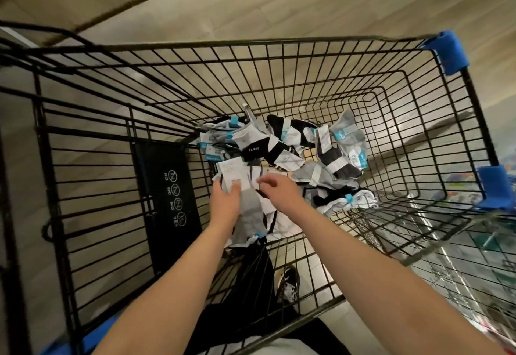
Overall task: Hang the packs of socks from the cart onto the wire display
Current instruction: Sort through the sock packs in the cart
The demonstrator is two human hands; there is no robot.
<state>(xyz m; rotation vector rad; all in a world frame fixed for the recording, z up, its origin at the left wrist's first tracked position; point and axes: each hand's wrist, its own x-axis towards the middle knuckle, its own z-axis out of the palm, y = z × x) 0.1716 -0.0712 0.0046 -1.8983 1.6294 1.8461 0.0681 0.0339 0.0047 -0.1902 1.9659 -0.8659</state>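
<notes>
I look down into a black wire cart (282, 47) with a heap of sock packs (290, 145) on its floor, white, grey and black with paper bands. My left hand (224, 201) grips a grey and white sock pack (250, 209) by its white card near the heap's near edge. My right hand (279, 191) hovers just right of that pack, fingers spread and bent over it, touching or nearly touching its top. The wire display is out of view.
The cart has blue corner guards (449, 53) on its right side and a black child-seat flap (167, 195) with warning icons at left. Beneath the cart are my dark trouser leg and a shoe (289, 285). Wood-look floor surrounds it; shelving shows at right.
</notes>
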